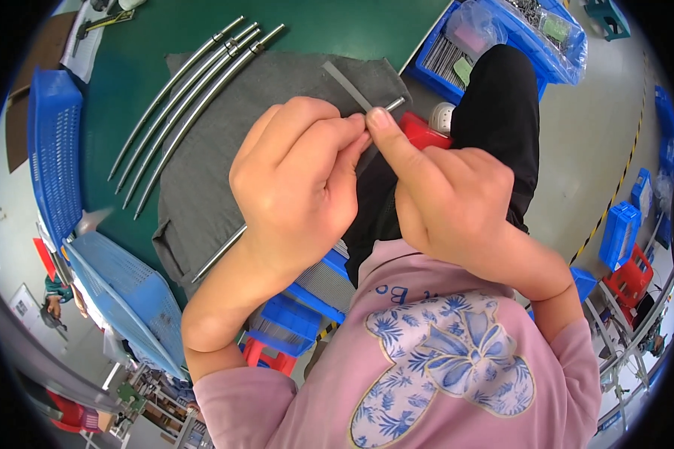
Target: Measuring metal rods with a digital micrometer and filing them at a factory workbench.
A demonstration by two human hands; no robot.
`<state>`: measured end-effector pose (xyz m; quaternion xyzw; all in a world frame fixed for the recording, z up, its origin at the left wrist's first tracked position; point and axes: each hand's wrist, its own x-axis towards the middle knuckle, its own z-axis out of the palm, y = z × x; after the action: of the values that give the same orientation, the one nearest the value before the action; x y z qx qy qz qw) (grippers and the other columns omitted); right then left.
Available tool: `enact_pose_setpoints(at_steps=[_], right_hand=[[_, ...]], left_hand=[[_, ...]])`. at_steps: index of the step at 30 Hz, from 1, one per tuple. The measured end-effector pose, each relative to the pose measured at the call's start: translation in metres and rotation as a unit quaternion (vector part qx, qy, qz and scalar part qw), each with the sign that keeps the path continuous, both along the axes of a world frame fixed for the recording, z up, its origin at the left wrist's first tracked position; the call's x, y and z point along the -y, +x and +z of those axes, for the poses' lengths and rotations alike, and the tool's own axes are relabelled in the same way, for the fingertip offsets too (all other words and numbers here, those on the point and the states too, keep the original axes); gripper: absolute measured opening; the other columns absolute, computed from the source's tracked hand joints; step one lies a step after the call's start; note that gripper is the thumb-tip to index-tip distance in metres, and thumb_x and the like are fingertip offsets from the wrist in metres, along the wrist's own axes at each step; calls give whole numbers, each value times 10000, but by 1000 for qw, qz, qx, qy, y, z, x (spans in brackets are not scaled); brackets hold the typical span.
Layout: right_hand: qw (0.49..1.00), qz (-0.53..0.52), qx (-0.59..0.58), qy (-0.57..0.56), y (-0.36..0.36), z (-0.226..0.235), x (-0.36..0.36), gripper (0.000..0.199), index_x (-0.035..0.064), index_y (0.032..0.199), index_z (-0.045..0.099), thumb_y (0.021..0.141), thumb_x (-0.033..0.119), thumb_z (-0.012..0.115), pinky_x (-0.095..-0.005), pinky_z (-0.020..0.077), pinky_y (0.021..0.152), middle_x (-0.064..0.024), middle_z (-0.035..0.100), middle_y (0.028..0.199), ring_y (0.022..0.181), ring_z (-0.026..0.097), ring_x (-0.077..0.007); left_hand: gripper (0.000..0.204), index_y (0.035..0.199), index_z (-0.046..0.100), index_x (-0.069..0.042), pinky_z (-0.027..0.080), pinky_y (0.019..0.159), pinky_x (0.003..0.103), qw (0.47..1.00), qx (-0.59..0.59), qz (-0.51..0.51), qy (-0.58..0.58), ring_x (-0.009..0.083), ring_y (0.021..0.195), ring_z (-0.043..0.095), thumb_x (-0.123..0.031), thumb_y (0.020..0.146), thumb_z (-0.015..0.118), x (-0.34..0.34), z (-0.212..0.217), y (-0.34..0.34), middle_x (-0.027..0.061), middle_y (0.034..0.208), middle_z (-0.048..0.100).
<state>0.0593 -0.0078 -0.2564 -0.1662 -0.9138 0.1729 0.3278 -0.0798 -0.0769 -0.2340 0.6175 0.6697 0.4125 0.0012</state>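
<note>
My left hand (296, 176) is closed, its fingertips pinched around a thin metal rod (398, 104). One end of that rod sticks out past my right fingertip; a thin metal length (221, 253) below my left wrist looks like its other end. My right hand (453, 194) is curled, one finger stretched onto a flat grey strip (346, 86), which slants up and left from the fingertip and crosses the rod there. The strip's lower end is hidden by my fingers. Both hands meet above a dark grey cloth (277, 75).
Several curved metal tubes (195, 97) lie on the green table (146, 37), partly over the cloth. Blue baskets (56, 150) stand at the left. At the upper right are blue bins (434, 63) of metal parts, near a red object (423, 132) beside my black-clad leg.
</note>
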Motion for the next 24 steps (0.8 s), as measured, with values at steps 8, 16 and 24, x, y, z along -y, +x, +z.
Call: enact_pose_setpoints(at_steps=[8,16,24], right_hand=[[1000,-3,12,13,9,2,7,522,-35,995,583,482,-21,490,-256,285,364,-2,312,453,346,309,-130],[997,5,75,-2,27,4,13,487,-36,986,584,508,-2,496,-254,278,371,-6,350,481,375,344,-124],[990,18,136,-29,36,15,13,492,-34,1020,564,533,-31,499,-258,286,365,-13,335,475,367,345,-137]], left_hand=[[180,676,571,-12,391,459,282,1000,15,5,-10,212,531,485,49,529,654,4,2,4,68,637,501],[173,678,565,-14,393,464,287,999,25,20,-21,213,535,486,45,540,650,5,-1,4,72,646,505],[177,679,558,-16,388,460,290,1000,17,12,-19,215,532,481,45,541,650,4,0,6,70,642,502]])
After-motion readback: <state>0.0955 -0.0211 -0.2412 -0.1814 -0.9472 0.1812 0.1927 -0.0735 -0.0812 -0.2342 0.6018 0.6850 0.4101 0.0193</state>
